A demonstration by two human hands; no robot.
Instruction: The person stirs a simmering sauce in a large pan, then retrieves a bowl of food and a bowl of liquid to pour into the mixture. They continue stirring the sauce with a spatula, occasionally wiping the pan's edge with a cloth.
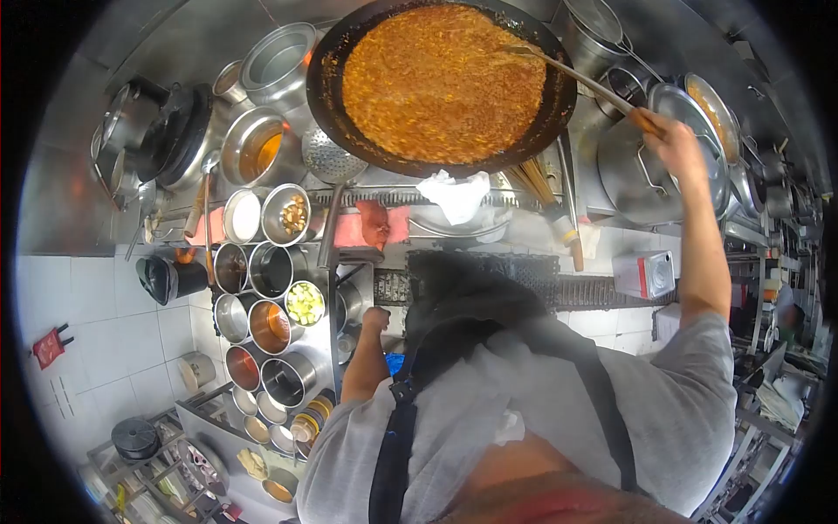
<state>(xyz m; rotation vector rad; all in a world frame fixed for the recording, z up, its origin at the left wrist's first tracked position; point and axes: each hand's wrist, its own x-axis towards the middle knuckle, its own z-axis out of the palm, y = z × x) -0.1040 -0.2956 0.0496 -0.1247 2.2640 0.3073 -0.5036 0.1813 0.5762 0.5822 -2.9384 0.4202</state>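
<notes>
Right hand (674,147): your fingers close round the wooden grip of a long-handled utensil (595,86). Utensil: long axis slants leftward and away from those fingers, far end in the sauce (436,87). Wok (326,83): left of your right hand, the nearer one. Left hand (376,320): low, right of steel pots (286,381); finger state cannot be told.

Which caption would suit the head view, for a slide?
Right hand holding a long-handled utensil in a black wok of orange-brown food.
</notes>
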